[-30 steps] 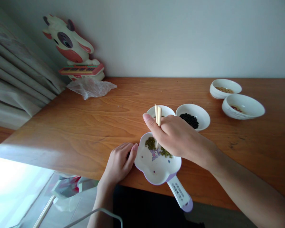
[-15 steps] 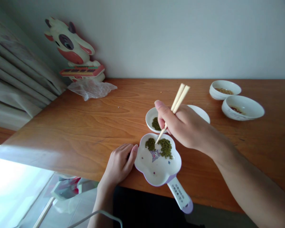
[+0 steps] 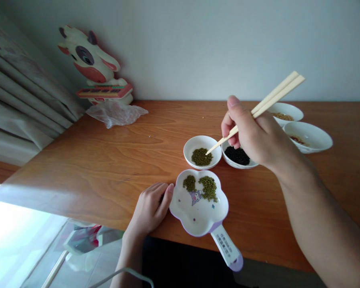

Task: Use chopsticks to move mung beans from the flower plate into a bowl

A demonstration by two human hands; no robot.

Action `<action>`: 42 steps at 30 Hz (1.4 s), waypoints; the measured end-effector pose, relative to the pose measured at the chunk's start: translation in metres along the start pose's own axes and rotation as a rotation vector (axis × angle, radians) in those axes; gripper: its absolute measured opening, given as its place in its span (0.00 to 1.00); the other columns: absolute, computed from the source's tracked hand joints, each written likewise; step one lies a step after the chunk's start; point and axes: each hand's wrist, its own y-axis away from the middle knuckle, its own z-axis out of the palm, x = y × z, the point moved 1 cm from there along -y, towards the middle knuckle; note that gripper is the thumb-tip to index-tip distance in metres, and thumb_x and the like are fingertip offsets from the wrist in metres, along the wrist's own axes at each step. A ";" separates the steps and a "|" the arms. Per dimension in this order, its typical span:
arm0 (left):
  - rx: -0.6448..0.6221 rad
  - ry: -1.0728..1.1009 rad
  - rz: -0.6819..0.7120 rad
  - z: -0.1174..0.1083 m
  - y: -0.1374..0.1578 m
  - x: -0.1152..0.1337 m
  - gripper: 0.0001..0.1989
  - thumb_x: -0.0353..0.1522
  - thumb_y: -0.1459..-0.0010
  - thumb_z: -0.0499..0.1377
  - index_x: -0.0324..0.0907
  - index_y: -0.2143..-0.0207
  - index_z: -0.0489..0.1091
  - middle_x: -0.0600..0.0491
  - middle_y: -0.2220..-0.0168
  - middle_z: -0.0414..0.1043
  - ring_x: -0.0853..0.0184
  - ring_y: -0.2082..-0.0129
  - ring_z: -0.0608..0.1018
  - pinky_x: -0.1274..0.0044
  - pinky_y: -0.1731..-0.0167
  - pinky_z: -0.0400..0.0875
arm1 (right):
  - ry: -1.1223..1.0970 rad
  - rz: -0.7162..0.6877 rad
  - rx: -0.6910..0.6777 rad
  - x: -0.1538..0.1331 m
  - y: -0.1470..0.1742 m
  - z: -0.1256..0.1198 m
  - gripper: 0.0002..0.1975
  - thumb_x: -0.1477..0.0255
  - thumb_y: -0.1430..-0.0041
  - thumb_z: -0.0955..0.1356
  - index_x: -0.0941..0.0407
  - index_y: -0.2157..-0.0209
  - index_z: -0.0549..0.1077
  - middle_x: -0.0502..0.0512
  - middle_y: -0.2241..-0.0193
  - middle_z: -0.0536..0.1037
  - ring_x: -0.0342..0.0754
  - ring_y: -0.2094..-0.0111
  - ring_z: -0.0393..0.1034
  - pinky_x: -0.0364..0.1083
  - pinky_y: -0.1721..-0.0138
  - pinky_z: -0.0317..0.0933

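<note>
My right hand (image 3: 255, 136) grips a pair of wooden chopsticks (image 3: 273, 96), their tips close together. The tips point down into a small white bowl (image 3: 200, 140) of green mung beans (image 3: 202, 157); whether a bean is between them I cannot tell. Just in front of that bowl lies a white, purple-edged flower-shaped bowl (image 3: 195, 218) with a handle (image 3: 226, 246). Two clusters of mung beans (image 3: 209, 188) sit in its far half. My left hand (image 3: 151, 206) rests on the table with curled fingers, its thumb against the flower-shaped bowl's left rim.
A bowl of black beans or grains (image 3: 237, 156) stands partly beneath my right hand. Farther right are a bowl of yellowish grains (image 3: 283, 117) and a bowl with reddish-brown bits (image 3: 313, 138). A cow-shaped toy keyboard (image 3: 105, 90) and a clear plastic bag (image 3: 115, 114) lie at the back left.
My right hand has moved away and to the right, taking the chopstick tips from the flower-shaped bowl to the small mung bean bowl. The black-filled bowl is now uncovered. My left hand stays put.
</note>
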 end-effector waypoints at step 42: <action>0.016 0.004 0.001 0.001 0.000 0.000 0.21 0.39 0.24 0.48 0.43 0.72 0.60 0.53 0.73 0.68 0.67 0.73 0.69 0.76 0.69 0.62 | 0.213 -0.374 -0.565 -0.020 0.020 0.037 0.31 0.60 0.21 0.53 0.55 0.81 0.53 0.44 0.84 0.54 0.41 0.81 0.48 0.50 0.71 0.41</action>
